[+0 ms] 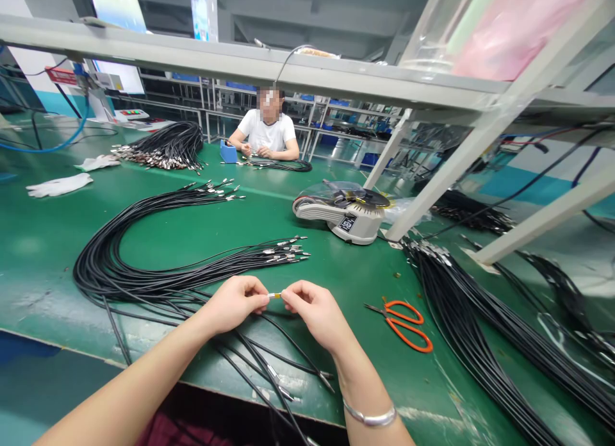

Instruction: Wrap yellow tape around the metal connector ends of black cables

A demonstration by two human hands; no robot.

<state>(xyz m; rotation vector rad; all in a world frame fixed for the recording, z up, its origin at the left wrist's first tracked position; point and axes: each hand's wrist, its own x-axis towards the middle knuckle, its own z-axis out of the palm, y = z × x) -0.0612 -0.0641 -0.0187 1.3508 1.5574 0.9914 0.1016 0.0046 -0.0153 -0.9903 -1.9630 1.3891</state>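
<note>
Left hand (240,302), right hand (314,307) pinch slim metallic connector (274,295), yellow-banded; smooth black cables (98,254) curve U-shaped on glossy green table (192,229).

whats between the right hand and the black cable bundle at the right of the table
In the head view, a pair of orange-handled scissors lies on the green table between the right hand and that black cable bundle.

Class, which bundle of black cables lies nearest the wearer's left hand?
The U-shaped bundle, opening rightward: its nearer leg lies just beyond the left hand. The heap near the co-worker and the bundles right of the scissors lie farther away.
</note>
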